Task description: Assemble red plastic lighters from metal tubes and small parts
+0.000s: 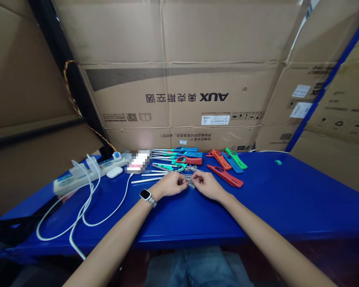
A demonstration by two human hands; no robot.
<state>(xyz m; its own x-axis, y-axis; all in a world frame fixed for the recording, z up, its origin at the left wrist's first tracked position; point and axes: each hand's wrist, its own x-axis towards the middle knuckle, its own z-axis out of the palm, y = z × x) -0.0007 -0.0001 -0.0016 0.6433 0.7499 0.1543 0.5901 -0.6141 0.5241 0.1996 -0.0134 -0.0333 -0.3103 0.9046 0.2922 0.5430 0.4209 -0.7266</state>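
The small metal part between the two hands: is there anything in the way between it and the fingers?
Nothing visible. The left hand and the right hand both meet at the small metal part above the blue table. The red handle and metal rods lie beside them, not between.

I count two hands [171, 184] at the bench, four loose handles [225, 175] to their right (two red, one blue, one green), one power strip [77, 175], one white earbud case [114, 172] and one watch [145, 195].
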